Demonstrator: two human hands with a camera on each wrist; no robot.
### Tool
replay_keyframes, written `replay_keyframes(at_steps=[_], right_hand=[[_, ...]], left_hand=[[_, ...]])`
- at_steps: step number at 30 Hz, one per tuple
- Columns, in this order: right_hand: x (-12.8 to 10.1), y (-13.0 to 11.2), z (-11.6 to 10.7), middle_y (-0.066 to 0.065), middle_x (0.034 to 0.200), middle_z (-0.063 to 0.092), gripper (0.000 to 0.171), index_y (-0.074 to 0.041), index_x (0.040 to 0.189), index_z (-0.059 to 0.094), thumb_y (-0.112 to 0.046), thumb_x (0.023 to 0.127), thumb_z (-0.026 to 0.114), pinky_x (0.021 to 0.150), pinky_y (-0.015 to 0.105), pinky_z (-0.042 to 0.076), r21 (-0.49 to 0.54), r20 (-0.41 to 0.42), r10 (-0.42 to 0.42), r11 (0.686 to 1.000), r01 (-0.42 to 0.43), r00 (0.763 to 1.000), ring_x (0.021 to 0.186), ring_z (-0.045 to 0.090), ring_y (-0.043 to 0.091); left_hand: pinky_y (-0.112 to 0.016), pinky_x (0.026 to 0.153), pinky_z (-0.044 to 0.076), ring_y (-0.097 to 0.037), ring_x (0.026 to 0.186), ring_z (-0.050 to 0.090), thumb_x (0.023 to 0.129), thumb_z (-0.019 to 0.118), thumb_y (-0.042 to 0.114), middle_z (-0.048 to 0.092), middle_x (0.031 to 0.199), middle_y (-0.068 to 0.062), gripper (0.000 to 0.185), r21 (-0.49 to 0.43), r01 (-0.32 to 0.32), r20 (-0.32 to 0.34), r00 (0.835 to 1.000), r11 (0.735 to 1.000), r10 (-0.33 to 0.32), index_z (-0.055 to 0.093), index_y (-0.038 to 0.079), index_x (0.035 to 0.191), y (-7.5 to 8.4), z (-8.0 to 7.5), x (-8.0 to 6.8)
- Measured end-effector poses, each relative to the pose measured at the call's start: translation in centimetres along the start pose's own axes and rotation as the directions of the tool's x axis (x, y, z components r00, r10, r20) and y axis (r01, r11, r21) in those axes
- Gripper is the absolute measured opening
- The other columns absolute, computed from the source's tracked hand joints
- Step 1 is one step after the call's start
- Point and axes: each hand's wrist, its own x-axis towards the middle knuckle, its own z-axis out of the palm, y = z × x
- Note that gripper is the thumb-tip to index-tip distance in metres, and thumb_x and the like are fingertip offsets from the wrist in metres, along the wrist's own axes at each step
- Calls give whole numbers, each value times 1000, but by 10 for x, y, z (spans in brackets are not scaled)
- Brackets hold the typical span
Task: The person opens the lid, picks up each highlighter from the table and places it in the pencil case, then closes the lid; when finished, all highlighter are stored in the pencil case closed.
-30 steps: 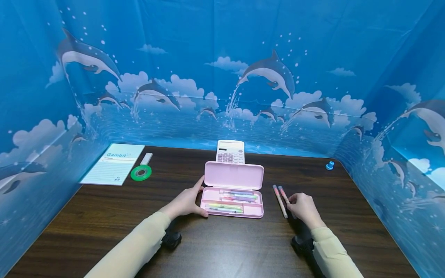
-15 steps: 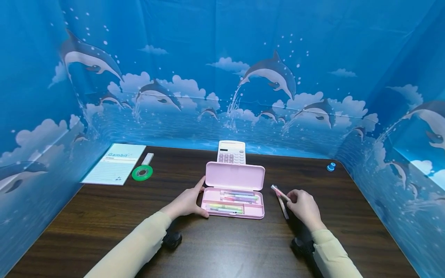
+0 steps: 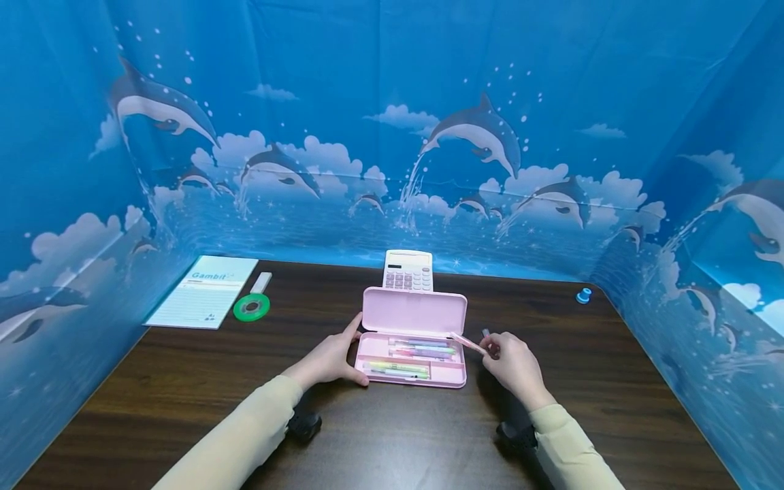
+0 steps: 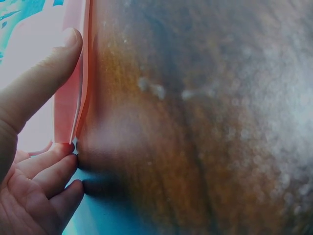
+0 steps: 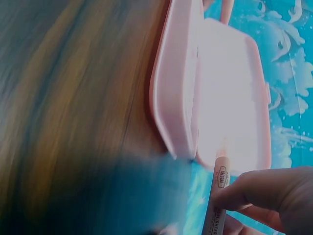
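1. My right hand (image 3: 513,361) pinched a pink highlighter (image 3: 467,342) at its rear end, tip over the open pencil case (image 3: 409,361).
2. It looked light, stiff and slick; mid-barrel seemed the safer hold.
3. My left hand (image 3: 327,357), fingers straight, steadied the case on the worktop (image 3: 184,381).

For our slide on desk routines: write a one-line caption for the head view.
Left hand steadies an open pink pencil case while the right hand holds a pink highlighter over it.

Smooth pink plastic pencil case (image 3: 412,327); dark glossy wood-grain table (image 3: 380,435); plastic highlighter (image 3: 467,342)
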Motion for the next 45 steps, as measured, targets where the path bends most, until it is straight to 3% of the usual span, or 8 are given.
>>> replay_keyframes(at_steps=[12, 15, 19, 27, 37, 45], right_hand=[[1, -32, 16, 0, 74, 58, 14, -11, 85, 72, -7, 73, 79, 59, 30, 48, 23, 7, -98, 995, 98, 995, 65, 50, 13], [-1, -39, 21, 0, 74, 58, 13, -12, 83, 72, -7, 73, 79, 67, 34, 49, 15, 15, -120, 993, 120, 993, 65, 49, 12], [-2, -47, 27, -2, 72, 57, 12, -13, 79, 71, -7, 73, 79, 69, 34, 47, 8, 9, -173, 985, 173, 985, 66, 50, 11], [-2, -68, 37, -5, 70, 54, 9, -15, 79, 72, -11, 74, 78, 55, 23, 38, 32, 55, -237, 971, 235, 970, 62, 44, 9], [2, -89, 50, -5, 72, 59, 8, -14, 81, 73, -10, 75, 77, 62, 24, 42, 23, 38, -366, 931, 365, 930, 65, 49, 8], [4, -101, 56, -3, 74, 57, 8, -13, 82, 72, -8, 76, 76, 60, 24, 41, 83, 82, -382, 923, 376, 920, 66, 49, 10]], left_hand=[[-50, 106, 33, -30, 125, 48, 60, 90, 37, 50, 139, -15, 128, 11, 8, -4, 1000, 1000, -8, 7, 11, 154, -1, -1, 1], [-49, 106, 33, -29, 124, 49, 59, 90, 37, 50, 138, -14, 128, 14, -1, 0, 1000, 1000, 1, 7, 10, 153, -1, 0, 1], [-49, 106, 34, -29, 123, 50, 59, 90, 37, 51, 137, -14, 128, 12, -3, -6, 1000, 1000, 3, 8, 10, 153, -2, 1, 1], [-48, 105, 36, -28, 121, 51, 58, 91, 37, 52, 135, -14, 129, 21, -12, -5, 1000, 1000, 13, 9, 8, 153, -1, 0, 0], [-47, 106, 35, -26, 119, 52, 58, 90, 38, 53, 135, -12, 129, 26, -8, -9, 1000, 1000, 8, 8, 11, 153, -2, 0, 3], [-48, 106, 34, -28, 121, 51, 59, 90, 39, 52, 136, -14, 128, 27, -7, -2, 1000, 1000, 7, 8, 11, 153, -2, 0, 2]])
